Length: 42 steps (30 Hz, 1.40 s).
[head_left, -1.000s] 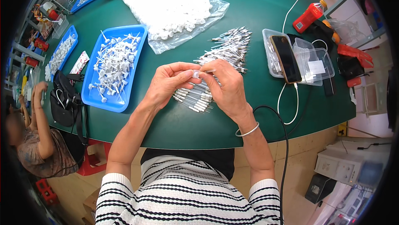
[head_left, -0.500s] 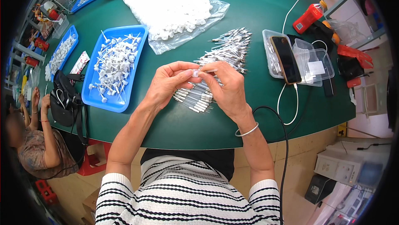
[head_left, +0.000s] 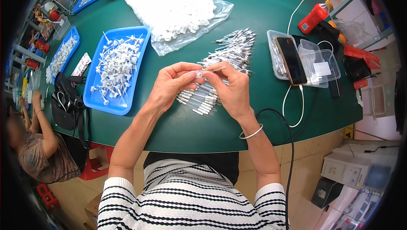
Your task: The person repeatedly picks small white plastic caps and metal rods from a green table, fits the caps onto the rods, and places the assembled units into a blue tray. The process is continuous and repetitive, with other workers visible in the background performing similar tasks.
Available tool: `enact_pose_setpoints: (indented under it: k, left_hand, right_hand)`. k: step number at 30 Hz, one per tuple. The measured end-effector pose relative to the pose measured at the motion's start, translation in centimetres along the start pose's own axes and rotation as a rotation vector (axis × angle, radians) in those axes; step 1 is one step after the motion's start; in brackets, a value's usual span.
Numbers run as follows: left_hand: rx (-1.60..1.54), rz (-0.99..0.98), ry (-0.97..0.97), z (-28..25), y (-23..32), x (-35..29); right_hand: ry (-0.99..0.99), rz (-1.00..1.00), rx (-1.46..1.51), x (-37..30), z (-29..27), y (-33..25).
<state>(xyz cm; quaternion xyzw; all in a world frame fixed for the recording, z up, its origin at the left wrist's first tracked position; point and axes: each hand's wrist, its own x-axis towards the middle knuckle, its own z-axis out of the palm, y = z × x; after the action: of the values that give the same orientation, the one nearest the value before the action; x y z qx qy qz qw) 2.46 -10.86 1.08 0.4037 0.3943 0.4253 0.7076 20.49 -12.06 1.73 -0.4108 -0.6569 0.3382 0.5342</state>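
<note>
My left hand (head_left: 171, 83) pinches a small white cap (head_left: 198, 74) at its fingertips. My right hand (head_left: 231, 88) holds a thin clear tube with a metal tip (head_left: 217, 68), its end meeting the cap. Both hands hover over a pile of similar metal-tipped tubes (head_left: 224, 60) lying on the green table (head_left: 178, 128). A clear bag of white caps (head_left: 174, 5) lies beyond the hands. A blue tray (head_left: 95, 100) to the left holds several assembled white-capped pieces (head_left: 114, 66).
A clear box (head_left: 313, 66) with a phone (head_left: 290, 60) on it sits to the right, with a white cable (head_left: 296, 111) and a black cable (head_left: 288, 145). A black bag (head_left: 68, 102) lies at the left edge. Another person (head_left: 36, 149) sits low left. More blue trays (head_left: 63, 54) lie further off.
</note>
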Motion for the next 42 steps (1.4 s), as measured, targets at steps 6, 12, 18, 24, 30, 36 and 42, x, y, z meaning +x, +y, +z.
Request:
enact_pose_setpoints:
  k: [6,12,18,24,30,36,42]
  left_hand:
    - [-0.021,0.021,-0.011,0.11,0.08,-0.09]
    - [-0.010,-0.009,0.014,-0.09,-0.02,0.00]
    - [-0.021,-0.020,0.007,-0.12,-0.03,0.06]
    - [-0.028,-0.028,-0.006,-0.20,-0.03,0.06]
    - [-0.050,-0.042,-0.007,-0.26,0.00,0.10]
    - [-0.057,-0.053,-0.011,-0.23,-0.02,0.11]
    - [-0.050,-0.056,-0.011,-0.17,-0.11,0.19]
  right_hand:
    - [0.009,0.069,0.048,-0.09,0.07,0.32]
    - [0.013,0.125,0.067,0.06,-0.02,0.46]
    - [0.021,0.133,0.083,0.01,0.01,0.58]
    - [0.037,0.114,0.105,-0.07,0.19,0.70]
    - [0.032,0.099,0.106,-0.08,0.23,0.49]
    - [0.045,0.082,0.092,-0.06,0.27,0.45]
    - [0.054,0.029,0.092,0.00,0.36,0.44]
